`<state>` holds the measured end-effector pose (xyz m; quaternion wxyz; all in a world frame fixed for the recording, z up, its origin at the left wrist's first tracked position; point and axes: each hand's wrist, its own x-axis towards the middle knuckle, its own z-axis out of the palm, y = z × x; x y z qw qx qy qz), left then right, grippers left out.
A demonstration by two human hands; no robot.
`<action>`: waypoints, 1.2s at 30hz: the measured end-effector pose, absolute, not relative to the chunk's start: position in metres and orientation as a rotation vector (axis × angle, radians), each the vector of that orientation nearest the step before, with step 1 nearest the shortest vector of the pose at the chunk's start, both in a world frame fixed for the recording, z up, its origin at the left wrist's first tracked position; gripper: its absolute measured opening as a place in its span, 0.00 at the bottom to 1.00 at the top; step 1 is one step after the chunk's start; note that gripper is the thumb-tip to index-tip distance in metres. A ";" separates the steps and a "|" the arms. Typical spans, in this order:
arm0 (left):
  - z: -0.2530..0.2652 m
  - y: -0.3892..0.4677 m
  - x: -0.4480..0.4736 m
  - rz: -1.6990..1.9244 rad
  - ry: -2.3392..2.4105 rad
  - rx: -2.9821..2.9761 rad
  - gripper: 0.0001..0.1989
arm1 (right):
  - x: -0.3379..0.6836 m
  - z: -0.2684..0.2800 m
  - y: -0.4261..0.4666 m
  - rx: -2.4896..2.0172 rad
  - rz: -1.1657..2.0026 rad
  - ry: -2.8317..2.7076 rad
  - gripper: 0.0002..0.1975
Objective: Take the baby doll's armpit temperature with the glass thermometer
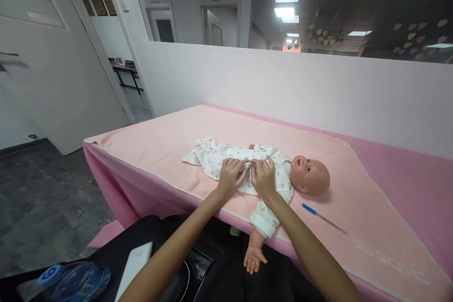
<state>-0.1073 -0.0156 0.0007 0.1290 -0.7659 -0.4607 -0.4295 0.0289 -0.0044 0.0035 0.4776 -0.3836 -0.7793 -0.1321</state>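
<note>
A baby doll (313,177) lies on its back on a pink blanket (170,137), its head toward the right. It wears a white patterned romper (212,159), whose leg end lies loose at the left. Over the doll's belly my left hand (231,174) pinches the front cloth of the romper. Close beside it, nearer the chest, my right hand (262,175) pinches the same cloth, with fingertips almost meeting those of the left. What small part lies under the fingers is hidden. One doll arm (255,252) hangs past the table's near edge.
A blue-capped pen (323,218) lies on the blanket to the right. At lower left, a water bottle (76,281) and a white flat device (134,264) rest on a black surface. Behind the table runs a white wall (283,85) with glass above.
</note>
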 end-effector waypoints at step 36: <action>0.001 -0.017 -0.106 -1.293 -1.328 -2.263 0.05 | 0.028 0.006 -0.006 -0.906 -0.243 -1.900 0.07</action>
